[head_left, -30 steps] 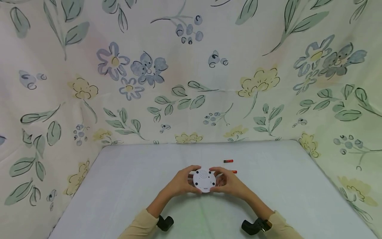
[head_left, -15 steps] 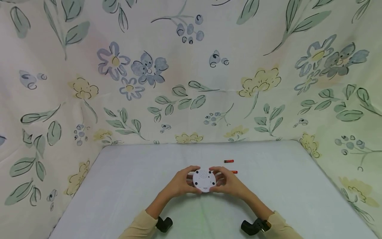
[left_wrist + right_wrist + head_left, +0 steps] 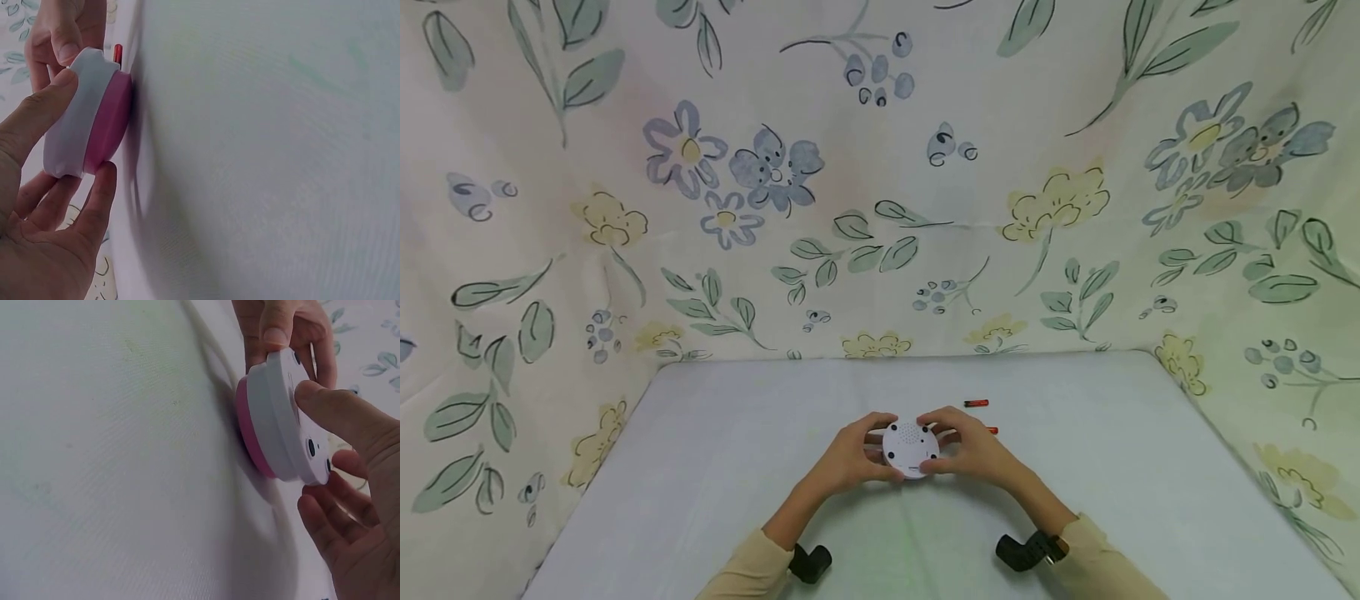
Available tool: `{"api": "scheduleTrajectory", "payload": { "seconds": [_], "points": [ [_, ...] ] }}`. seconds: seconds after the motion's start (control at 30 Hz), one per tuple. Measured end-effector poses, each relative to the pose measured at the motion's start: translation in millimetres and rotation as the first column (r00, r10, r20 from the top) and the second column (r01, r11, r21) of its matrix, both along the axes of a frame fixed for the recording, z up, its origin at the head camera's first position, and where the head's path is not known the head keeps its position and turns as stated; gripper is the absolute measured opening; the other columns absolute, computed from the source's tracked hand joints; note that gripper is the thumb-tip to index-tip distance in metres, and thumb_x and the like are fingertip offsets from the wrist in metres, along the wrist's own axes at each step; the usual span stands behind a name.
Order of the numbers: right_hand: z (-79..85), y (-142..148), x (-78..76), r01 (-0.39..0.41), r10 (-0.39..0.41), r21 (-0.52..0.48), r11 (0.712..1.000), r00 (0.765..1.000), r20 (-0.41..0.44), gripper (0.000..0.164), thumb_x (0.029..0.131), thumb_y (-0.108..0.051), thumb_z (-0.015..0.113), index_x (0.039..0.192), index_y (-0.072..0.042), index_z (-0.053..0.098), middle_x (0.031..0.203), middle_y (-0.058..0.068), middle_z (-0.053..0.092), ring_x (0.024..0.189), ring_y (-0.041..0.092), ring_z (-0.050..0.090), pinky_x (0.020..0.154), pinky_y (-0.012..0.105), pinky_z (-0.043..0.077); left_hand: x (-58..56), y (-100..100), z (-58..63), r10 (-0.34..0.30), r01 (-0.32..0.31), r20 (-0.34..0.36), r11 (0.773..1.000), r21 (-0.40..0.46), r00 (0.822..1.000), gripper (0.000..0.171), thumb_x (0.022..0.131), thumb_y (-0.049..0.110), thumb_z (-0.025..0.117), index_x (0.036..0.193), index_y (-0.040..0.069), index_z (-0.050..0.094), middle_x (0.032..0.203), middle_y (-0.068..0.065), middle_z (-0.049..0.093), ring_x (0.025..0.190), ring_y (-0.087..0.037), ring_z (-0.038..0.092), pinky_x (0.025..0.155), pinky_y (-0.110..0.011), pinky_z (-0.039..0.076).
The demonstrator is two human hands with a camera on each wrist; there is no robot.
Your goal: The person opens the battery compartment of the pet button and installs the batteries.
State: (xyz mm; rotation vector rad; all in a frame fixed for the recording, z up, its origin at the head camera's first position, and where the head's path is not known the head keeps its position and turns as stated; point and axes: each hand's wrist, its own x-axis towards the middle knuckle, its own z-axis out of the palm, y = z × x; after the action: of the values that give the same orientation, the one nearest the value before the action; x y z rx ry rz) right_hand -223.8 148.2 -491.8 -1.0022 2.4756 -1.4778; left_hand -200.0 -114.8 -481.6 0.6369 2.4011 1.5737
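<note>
A round white device [image 3: 910, 448] with a pink underside [image 3: 111, 122] is held tilted just over the table, its white back facing up. Small speaker holes and dark round feet show on that back. My left hand [image 3: 852, 454] grips its left side, thumb on the near edge and fingers around the far rim. On the other side my right hand [image 3: 972, 448] has its thumb [image 3: 337, 411] laid on the white back, with curled fingers at the rim. Just beyond the right hand lies a red battery [image 3: 992, 430], partly hidden by it.
Another red battery [image 3: 976, 403] with a dark end lies farther back on the white-covered table [image 3: 737, 433]. Floral cloth [image 3: 850, 167] hangs behind the table and along both sides. A black wrist camera [image 3: 1032, 550] sits on each forearm.
My right hand has shifted slightly left and away from me, its thumb moving from the device's near edge onto the back. The left hand keeps its grip; the batteries stay put.
</note>
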Motion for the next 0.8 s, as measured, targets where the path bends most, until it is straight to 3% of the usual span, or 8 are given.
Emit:
{"api": "scheduleTrajectory", "payload": {
  "seconds": [0.33,0.8],
  "points": [
    [0.6,-5,-3.4,-0.006,0.006,0.021,1.0,0.999,-0.032,0.062,0.078,-0.027,0.091,0.131,-0.008,0.064,0.127,0.006,0.06,0.111,0.025,0.06,0.091,0.039,0.055,-0.1,-3,-1.2,-0.004,0.004,-0.007,0.999,0.053,1.0,0.079,0.078,0.009,0.091,0.145,0.002,0.05,0.143,-0.014,0.053,0.119,-0.034,0.06,0.091,-0.04,0.055],
    [5.8,-12,-1.6,-0.031,0.036,0.052,0.998,0.995,-0.096,0.06,0.079,-0.027,0.091,0.13,-0.011,0.065,0.13,0.002,0.058,0.112,0.022,0.058,0.091,0.04,0.055,2.8,-3,1.1,-0.008,0.01,-0.03,0.999,0.051,1.0,0.078,0.079,0.006,0.089,0.146,-0.001,0.05,0.142,-0.016,0.052,0.118,-0.033,0.061,0.091,-0.039,0.055]
  ]
}}
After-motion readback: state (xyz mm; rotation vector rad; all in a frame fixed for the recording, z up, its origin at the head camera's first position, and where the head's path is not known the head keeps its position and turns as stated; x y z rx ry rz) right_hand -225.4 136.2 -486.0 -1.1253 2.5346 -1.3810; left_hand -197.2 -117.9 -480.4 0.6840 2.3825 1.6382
